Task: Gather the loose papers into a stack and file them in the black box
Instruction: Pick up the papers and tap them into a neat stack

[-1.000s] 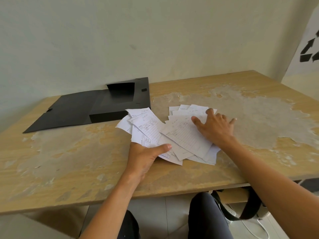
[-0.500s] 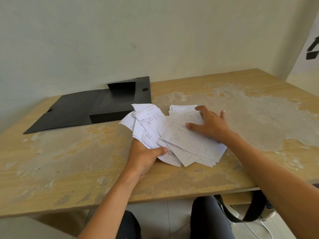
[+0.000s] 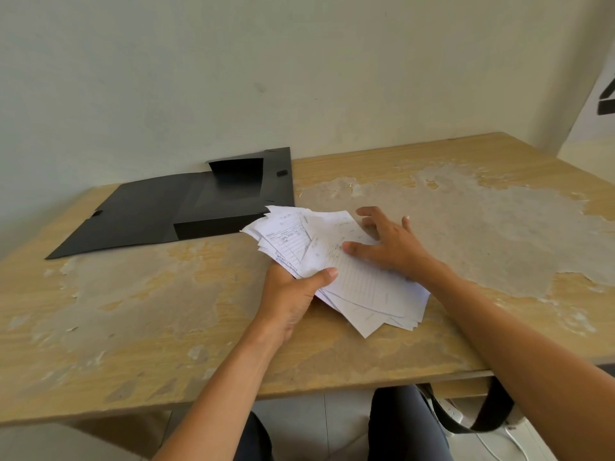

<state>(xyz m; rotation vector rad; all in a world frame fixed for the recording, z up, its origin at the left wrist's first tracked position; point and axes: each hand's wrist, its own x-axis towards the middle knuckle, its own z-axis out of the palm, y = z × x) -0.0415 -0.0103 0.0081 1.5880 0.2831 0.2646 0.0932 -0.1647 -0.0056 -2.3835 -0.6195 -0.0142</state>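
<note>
Our left hand [image 3: 293, 291] grips the fanned papers [image 3: 336, 264]; right hand [image 3: 392, 244] spread flat on them, right of the open black box [image 3: 186, 207].

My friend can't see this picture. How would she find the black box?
Look at the worn wooden table, at its far edge by the pale wall. The black box lies there, opened out flat, just behind the white papers. It is the only black thing on the tabletop.

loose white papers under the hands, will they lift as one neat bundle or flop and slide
The loose white printed papers lie fanned and uneven, so they will probably slide apart. The left hand pinches one edge only; the rest likely droops. The right hand pressing flat should steady them.
</note>
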